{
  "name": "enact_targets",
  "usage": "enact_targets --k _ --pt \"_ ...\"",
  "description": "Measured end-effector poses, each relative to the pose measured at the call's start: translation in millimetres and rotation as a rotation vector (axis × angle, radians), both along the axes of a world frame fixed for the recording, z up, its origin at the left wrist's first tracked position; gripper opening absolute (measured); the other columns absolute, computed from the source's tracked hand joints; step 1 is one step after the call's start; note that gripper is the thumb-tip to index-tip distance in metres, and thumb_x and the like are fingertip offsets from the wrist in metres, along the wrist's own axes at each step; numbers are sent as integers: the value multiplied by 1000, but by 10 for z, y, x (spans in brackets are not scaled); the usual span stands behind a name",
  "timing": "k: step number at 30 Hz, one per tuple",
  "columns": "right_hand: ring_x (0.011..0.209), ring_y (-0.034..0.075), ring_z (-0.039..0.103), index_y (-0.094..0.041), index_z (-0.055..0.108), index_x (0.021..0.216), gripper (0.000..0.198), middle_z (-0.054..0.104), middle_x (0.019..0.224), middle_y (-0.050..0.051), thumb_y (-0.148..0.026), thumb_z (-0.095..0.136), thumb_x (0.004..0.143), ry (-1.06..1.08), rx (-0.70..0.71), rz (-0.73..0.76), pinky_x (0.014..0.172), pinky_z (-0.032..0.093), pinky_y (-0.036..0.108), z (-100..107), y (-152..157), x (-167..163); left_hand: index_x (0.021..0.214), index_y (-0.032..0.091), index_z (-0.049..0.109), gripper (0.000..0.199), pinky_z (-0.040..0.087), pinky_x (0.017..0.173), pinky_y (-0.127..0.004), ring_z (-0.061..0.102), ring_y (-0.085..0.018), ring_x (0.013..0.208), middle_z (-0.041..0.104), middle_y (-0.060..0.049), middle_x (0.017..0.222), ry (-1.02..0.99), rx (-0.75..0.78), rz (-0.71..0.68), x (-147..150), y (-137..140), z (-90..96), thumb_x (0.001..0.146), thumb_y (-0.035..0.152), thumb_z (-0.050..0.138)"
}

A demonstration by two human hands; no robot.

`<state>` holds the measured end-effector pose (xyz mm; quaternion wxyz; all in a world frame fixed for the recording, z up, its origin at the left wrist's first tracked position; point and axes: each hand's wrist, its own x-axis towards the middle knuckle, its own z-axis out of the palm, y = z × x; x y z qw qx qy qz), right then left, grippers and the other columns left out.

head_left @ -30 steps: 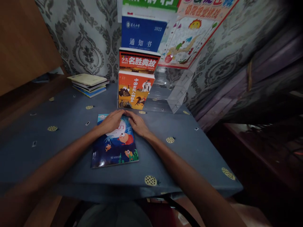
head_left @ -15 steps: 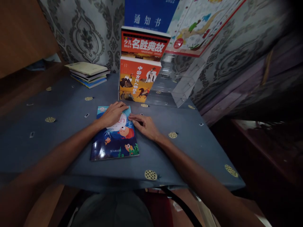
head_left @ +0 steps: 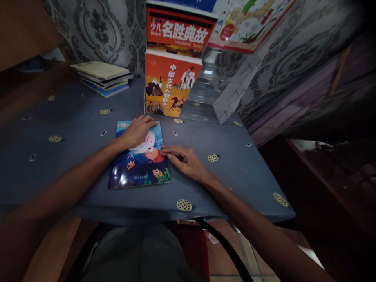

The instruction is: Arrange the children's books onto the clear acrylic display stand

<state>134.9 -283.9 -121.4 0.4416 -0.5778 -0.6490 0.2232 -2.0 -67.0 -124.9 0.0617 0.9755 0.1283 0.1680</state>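
A thin blue picture book (head_left: 129,176) lies flat and closed at the centre-left of the frame, its cover printed with orange fish. The left hand (head_left: 136,131) rests palm down across the upper part of the cover, hiding some of the title; its fingers lie loosely extended and grasp nothing. The right hand (head_left: 188,161) is at the book's right edge, just right of centre, fingers stretched out together and their tips at the largest fish, the thumb slightly apart; it is not closed around anything.

Both hands are above a bench (head_left: 73,125) covered in grey-blue cloth with yellow pineapple prints. Near the top centre, an orange book (head_left: 173,84) stands in a clear stand (head_left: 233,88), with a red book (head_left: 179,35) behind and above it. A blue book (head_left: 194,4) and a red-bordered book (head_left: 249,23) are cut off by the top edge. At upper left, a stack of books (head_left: 101,76) lies near the patterned backdrop (head_left: 96,31).
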Motion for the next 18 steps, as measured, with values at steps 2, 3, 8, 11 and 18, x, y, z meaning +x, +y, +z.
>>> enact_targets --k 2,3,8,11,18 --pt "112 20 69 -26 74 112 26 74 120 6 -24 53 97 -1 12 10 98 56 41 5 -66 -21 132 20 60 50 43 96 -40 54 -24 111 62 -10 124 -2 -4 -5 -1 2 -2 89 5 39" --pt "112 20 69 -26 74 111 25 74 120 7 -24 53 97 -4 19 16 97 56 41 8 -98 -32 132 20 60 50 43 96 -41 53 -25 112 61 -10 124 4 -8 -4 -2 2 0 89 5 39" --pt "108 20 69 -26 74 111 25 75 112 7 -21 54 97 -8 53 36 93 57 41 14 -232 -81 133 18 59 51 41 99 -41 52 -25 117 59 -11 128 42 -37 12 2 -13 18 89 5 39" --pt "105 19 69 -26 73 113 26 75 110 7 -21 53 98 -3 48 45 91 57 40 23 -307 -114 134 18 59 51 41 98 -41 52 -26 116 59 -11 127 48 -26 18 7 -13 18 89 5 38" --pt "95 18 70 -25 73 115 27 73 105 7 -19 55 97 -28 10 41 80 58 35 90 -517 -209 131 20 61 47 42 97 -42 54 -26 115 62 -10 125 24 -5 25 16 -11 -5 92 8 37"
